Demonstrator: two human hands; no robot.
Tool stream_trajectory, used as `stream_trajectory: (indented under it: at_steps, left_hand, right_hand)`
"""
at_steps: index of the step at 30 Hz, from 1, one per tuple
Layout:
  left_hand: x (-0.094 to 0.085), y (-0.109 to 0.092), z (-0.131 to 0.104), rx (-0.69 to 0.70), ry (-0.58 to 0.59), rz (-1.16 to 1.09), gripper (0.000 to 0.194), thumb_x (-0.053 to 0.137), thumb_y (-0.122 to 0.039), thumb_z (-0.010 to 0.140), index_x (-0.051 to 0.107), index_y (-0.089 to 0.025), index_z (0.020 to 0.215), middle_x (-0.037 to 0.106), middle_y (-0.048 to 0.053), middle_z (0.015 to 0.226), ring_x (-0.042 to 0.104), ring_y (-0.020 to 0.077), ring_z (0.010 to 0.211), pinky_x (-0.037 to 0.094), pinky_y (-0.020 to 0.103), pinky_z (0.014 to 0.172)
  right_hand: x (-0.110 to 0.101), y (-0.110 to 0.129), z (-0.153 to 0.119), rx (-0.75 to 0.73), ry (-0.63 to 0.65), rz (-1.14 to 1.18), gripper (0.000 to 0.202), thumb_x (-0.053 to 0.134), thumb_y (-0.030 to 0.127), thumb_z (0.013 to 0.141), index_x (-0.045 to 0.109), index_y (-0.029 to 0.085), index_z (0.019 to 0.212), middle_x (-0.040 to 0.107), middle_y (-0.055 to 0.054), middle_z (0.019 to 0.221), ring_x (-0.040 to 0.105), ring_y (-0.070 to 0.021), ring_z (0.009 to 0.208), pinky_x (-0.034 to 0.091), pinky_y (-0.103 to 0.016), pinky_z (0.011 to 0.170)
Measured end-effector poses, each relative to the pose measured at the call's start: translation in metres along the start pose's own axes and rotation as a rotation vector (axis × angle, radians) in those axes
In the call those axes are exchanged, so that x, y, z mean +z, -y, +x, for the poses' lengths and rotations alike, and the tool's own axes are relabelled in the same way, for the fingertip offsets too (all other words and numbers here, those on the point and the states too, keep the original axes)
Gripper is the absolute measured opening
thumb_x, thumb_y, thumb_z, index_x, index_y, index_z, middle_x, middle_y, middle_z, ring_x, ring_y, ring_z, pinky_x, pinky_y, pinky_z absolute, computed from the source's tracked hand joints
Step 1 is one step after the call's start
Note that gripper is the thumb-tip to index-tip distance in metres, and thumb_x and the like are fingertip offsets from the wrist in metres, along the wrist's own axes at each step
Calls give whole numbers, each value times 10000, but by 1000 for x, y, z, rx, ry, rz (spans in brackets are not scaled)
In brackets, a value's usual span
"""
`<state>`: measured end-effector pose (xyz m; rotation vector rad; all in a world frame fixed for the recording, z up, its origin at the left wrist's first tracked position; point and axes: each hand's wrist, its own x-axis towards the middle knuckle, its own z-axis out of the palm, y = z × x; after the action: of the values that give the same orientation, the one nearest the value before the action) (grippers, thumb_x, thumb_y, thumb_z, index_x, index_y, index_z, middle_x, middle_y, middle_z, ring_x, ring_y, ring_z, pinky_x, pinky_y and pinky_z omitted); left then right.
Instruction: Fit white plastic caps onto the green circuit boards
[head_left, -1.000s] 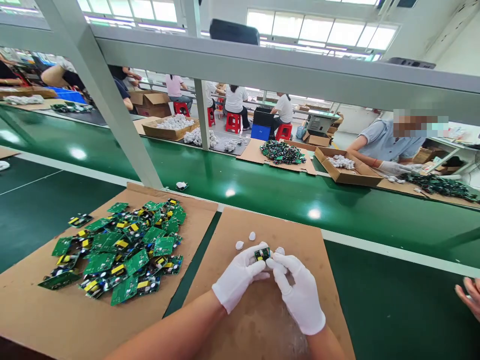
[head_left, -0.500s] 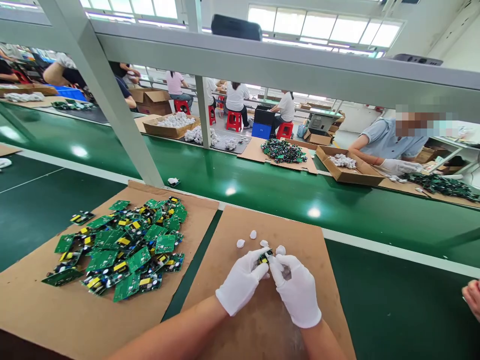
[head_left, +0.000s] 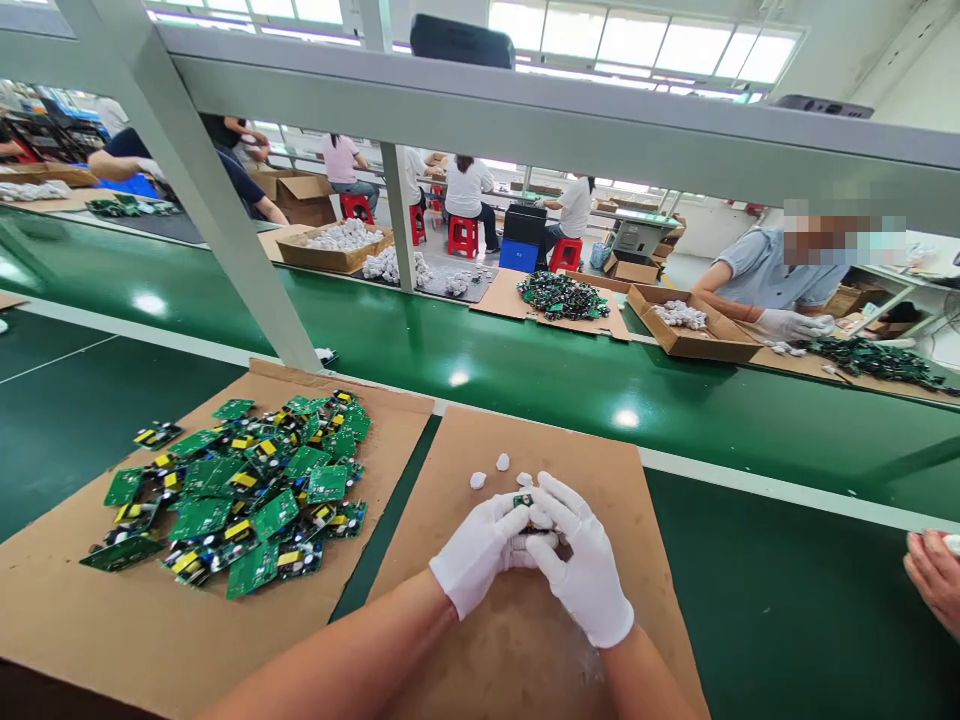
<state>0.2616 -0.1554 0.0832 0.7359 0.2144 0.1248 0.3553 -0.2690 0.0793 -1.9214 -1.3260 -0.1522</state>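
While left hand (head_left: pixel 478 550) grips a circuit board (head_left: pixel 522 499), right hand (head_left: pixel 589 560) curled, hold unclear, board's direction and long axis hidden

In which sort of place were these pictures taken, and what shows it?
Most likely an electronics assembly workshop: a heap of circuit boards lies on cardboard, a long green work surface runs across the view, and beyond it several people sit on red stools.
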Motion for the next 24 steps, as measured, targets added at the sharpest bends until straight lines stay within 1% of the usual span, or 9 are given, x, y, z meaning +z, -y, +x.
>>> stream_trajectory:
  at_steps: [2,5,7,10,15,18,20,22,24]
  left_hand:
    - [-2,0,1,-22,-21,-41,233,632,-352,788,612,-129,857,600,56,830,592,103,677,495,230,648]
    - [-3,2,2,-39,-47,-78,304,636,-380,779,597,-154,978,603,72,907,599,122,715,502,267,683]
    - [-2,3,1,-36,-52,-39,319,639,-395,772,594,-151,973,598,65,869,581,117,699,505,278,682]
    - [2,2,-1,-27,-48,86,301,644,-397,768,600,-124,889,575,41,743,541,97,646,496,253,644]
    - [5,1,-2,-17,-37,184,318,644,-432,752,598,-123,811,562,25,733,529,95,646,494,234,617]
    - [3,3,-1,-26,-110,255,337,652,-453,733,609,-137,840,560,10,697,538,100,604,493,236,583]
    - [2,5,-1,-29,-123,267,335,645,-455,738,610,-146,863,570,10,708,549,105,608,494,243,589]
    - [2,4,0,-25,-93,233,332,645,-451,739,605,-151,877,576,16,746,552,107,635,497,251,609]
    - [2,2,0,-7,-55,195,324,648,-440,741,596,-144,861,563,16,743,531,98,633,480,233,598]
  right_hand:
    - [-2,0,2,4,15,55,408,521,206,840,536,273,1242,592,-67,1229,570,-226,1111,522,-392,895]
    - [-2,-1,3,-56,-50,9,216,549,225,846,673,292,1010,613,-52,1190,607,-214,1045,509,-406,914]
    - [1,-1,3,-118,-71,-43,156,592,226,820,695,292,917,632,-49,1148,609,-219,1034,488,-436,939]
    - [5,-2,3,-148,-71,-29,138,617,215,800,681,285,899,653,-46,1108,587,-224,1078,448,-465,978]
    - [3,-6,2,-63,24,196,226,643,220,769,637,259,992,635,-67,1161,586,-219,1090,393,-464,1028]
    - [0,-7,2,-39,17,212,177,663,231,764,644,263,937,652,-51,1118,596,-212,1068,376,-476,1035]
    - [-2,-6,3,-30,28,216,138,661,227,770,650,264,902,651,-44,1112,583,-213,1088,358,-486,1045]
    - [-3,-5,3,-4,58,264,125,645,228,781,653,264,901,626,-49,1163,566,-219,1116,383,-474,1027]
    - [-3,-4,3,34,97,340,172,616,248,797,644,264,966,566,-59,1259,544,-225,1148,437,-438,983]
